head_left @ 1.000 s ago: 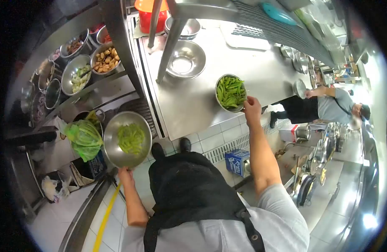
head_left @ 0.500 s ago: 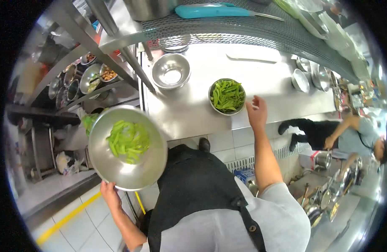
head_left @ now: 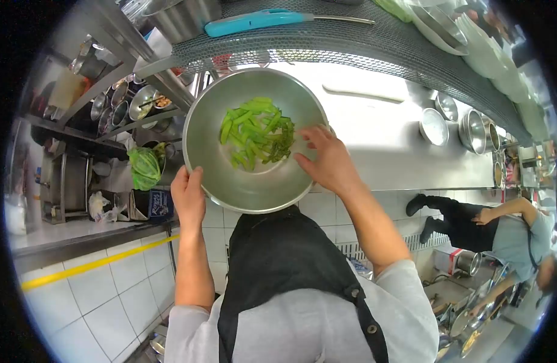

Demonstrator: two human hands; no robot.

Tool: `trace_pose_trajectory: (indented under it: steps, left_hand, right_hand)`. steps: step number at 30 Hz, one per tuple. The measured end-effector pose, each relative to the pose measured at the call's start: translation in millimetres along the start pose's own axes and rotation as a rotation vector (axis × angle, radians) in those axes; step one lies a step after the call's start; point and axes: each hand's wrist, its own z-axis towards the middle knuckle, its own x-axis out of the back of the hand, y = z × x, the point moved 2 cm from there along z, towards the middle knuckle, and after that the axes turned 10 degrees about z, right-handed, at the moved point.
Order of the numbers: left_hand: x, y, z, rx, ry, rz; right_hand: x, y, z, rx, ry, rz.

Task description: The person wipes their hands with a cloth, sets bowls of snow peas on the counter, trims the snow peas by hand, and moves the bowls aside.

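Note:
A large steel mixing bowl [head_left: 248,190] is held up in front of me, over the counter's front edge. My left hand [head_left: 189,192] grips its lower left rim, thumb on the inside. In the bowl lie light green cut vegetable pieces [head_left: 245,134], with a small heap of darker green bits [head_left: 281,144] on their right side. My right hand [head_left: 328,158] reaches over the right rim, fingers loosely spread just beside the dark bits, with nothing visible in them. The bowl hides the part of the counter where a smaller bowl of green leaves stood.
A steel counter [head_left: 399,148] runs behind the bowl, under a mesh shelf [head_left: 375,45] carrying a blue-handled tool [head_left: 260,22]. Small steel bowls [head_left: 434,126] stand at right. A cabbage [head_left: 145,166] sits at left. Another person [head_left: 490,221] is at far right.
The large bowl has moved right and up, over the counter edge. My right hand has come from beside the smaller bowl to the large one. Darker green bits now show in it.

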Motion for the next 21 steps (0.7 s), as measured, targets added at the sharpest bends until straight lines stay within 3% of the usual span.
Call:
trace_pose_trajectory:
  steps: [2,5,8,11,14,17,21]
  left_hand:
    - [-6.1,5.7,3.7,-0.013,-0.037,0.015]
    - [-11.5,4.2,0.8,0.020,-0.082,-0.003]
    - [-7.8,-15.6,-3.8,0.070,-0.097,0.021]
    - [9.2,-41.2,-6.6,0.105,-0.081,0.034]
    - [28.1,-59.4,-9.7,0.184,-0.085,0.001]
    - [52.1,-77.8,-6.0,0.245,-0.107,0.034]
    - [78.8,-109.2,-1.6,0.276,-0.123,-0.023]
  right_hand:
    - [-15.5,15.7,9.9,0.079,-0.060,-0.312]
    - [-42.7,19.4,17.9,0.016,-0.205,-0.468]
    - [-75.6,36.9,22.4,-0.159,-0.407,-0.432]
    - [-97.3,48.9,21.0,-0.109,-0.421,-0.360]
    - [-102.8,34.6,28.1,-0.025,-0.388,-0.203]
    - [-88.0,-1.4,41.6,-0.345,-0.335,0.195]
    - [-97.6,10.6,47.1,-0.534,-0.221,0.744]
